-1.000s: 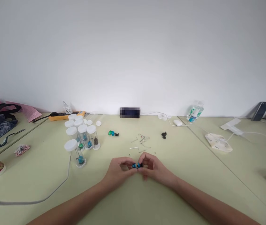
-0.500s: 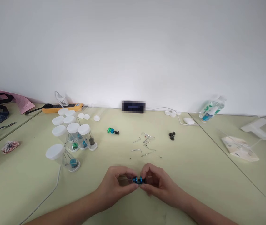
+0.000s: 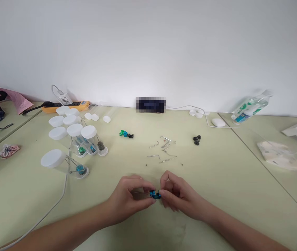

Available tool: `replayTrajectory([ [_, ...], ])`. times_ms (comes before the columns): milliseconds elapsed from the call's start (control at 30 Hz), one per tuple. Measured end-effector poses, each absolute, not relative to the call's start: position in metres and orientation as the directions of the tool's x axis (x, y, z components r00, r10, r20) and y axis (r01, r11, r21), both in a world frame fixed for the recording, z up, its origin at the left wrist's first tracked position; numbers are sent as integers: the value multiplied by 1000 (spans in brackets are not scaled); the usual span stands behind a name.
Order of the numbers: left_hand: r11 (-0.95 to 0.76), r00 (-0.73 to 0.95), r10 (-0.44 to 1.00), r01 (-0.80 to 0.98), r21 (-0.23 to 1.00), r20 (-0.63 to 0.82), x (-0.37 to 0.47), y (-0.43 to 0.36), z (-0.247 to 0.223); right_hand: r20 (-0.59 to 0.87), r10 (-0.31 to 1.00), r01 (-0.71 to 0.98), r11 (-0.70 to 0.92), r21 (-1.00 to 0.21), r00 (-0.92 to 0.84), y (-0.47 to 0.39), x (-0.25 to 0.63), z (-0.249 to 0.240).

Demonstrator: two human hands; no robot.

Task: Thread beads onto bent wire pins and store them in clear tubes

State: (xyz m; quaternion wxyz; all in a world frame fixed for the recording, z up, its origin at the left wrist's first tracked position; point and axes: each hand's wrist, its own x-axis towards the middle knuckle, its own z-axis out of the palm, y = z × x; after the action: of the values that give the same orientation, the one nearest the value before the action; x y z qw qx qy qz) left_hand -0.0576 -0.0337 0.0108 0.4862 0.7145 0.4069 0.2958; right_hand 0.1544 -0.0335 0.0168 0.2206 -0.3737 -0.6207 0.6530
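Note:
Near the front middle of the table, my left hand point(image 3: 127, 197) grips a small blue metal fitting point(image 3: 153, 194) between thumb and fingertips. A thin metal rod point(image 3: 141, 192) runs from the fitting back toward my left palm. My right hand point(image 3: 176, 193) is closed in a pinch at the fitting's right end; whatever is between its fingertips is hidden. Beyond my hands lie several bent metal rods point(image 3: 153, 156) and tiny dark pieces point(image 3: 146, 165). A green, blue and black metal piece point(image 3: 126, 134) rests farther left, and several black knobs point(image 3: 197, 140) sit to the right.
Several clear tubes with white caps point(image 3: 53, 158) stand or lean at left, holding coloured metal pieces and rods. A white cable point(image 3: 64, 188) crosses the left side. An orange power strip point(image 3: 50, 108), a pixelated dark device point(image 3: 150, 105) and a plastic pack point(image 3: 250, 109) line the wall.
The whole view has tilted and shifted. My right fingertips have changed their pinch at the fitting's right end, where the black part no longer shows. My left hand keeps its grip.

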Motion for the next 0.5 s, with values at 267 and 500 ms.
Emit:
replayTrajectory([
  [267, -222, 510, 859, 299, 928, 42, -58, -34, 11, -210, 731, 174, -126, -977, -650, -35, 155, 17],
  [500, -223, 507, 861, 293, 930, 46, -58, -34, 12, -205, 714, 186, -105, -977, -670, -36, 155, 16],
])
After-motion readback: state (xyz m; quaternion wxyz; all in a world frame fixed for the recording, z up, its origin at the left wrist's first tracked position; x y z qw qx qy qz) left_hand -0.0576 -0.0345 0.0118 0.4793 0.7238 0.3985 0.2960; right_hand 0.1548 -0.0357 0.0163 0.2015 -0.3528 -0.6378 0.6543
